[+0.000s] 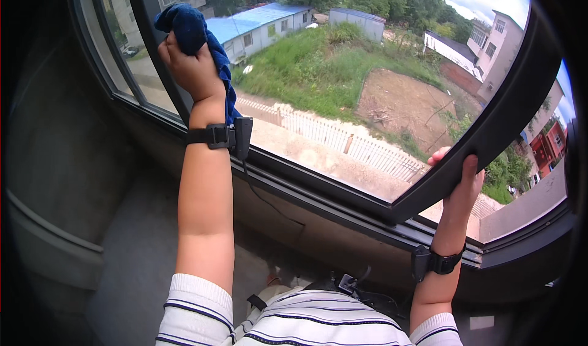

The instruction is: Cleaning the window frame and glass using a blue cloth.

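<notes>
My left hand [191, 70] is closed around a dark blue cloth [188, 28], raised at the upper left against the window. Part of the cloth bunches above the fist and a length hangs down along my wrist. My right hand [463, 183] grips the dark edge frame of the sliding window sash [490, 144], thumb on the near side and fingertips showing past it through the glass. The clear pane [318, 107] spans the space between my two hands.
A dark window track [318, 199] runs below the sash. An open gap with the outer ledge [527, 205] lies right of the frame. Another window section [116, 39] stands at the left. A thin cable [269, 200] hangs from my left wrist strap [211, 136]. Outside are grass, a fence and buildings.
</notes>
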The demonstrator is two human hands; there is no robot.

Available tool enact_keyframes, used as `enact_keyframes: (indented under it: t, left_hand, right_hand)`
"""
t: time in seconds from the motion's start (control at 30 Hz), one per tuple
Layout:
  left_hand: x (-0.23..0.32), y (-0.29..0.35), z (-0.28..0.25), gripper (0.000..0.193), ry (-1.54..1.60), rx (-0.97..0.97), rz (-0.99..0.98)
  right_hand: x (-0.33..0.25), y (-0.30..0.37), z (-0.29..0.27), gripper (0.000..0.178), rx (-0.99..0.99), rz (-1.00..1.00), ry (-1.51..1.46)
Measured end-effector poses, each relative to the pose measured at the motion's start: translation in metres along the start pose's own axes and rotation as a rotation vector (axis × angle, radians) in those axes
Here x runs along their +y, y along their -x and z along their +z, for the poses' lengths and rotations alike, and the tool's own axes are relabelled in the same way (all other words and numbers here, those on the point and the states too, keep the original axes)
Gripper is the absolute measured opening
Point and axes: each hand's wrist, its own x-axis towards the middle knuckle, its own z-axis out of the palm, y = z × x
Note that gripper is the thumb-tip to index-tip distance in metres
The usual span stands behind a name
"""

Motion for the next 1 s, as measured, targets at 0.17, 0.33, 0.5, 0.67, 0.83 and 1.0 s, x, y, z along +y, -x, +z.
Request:
enact_keyframes:
  t: [0.17,0.33,0.5,0.67,0.83,1.0]
  left_hand:
    - [0.045,0.084,-0.028,0.038,0.136,-0.171,-0.083]
    - [0.122,0.158,-0.086,0.042,0.463,-0.506,-0.015]
    - [0.166,0.149,-0.120,0.050,0.524,-0.559,-0.169]
    - [0.241,0.142,-0.138,0.058,0.764,-0.758,-0.190]
    - [0.313,0.155,-0.141,0.062,1.144,-1.024,-0.463]
    - [0.328,0.169,-0.144,0.068,1.222,-1.365,-0.814]
  right_hand:
    - [0.002,0.002,-0.004,0.066,-0.015,-0.003,0.010]
    - [0.008,-0.001,-0.009,0.059,-0.053,0.012,-0.034]
    - [-0.008,0.014,-0.014,0.071,-0.010,-0.289,0.388]
    - [-0.022,0.101,-0.037,0.107,-0.335,0.203,-0.022]
    - [0.009,0.130,-0.063,0.098,-0.530,0.136,-0.027]
    - [0.007,0.119,-0.086,0.065,-0.116,0.269,-0.098]
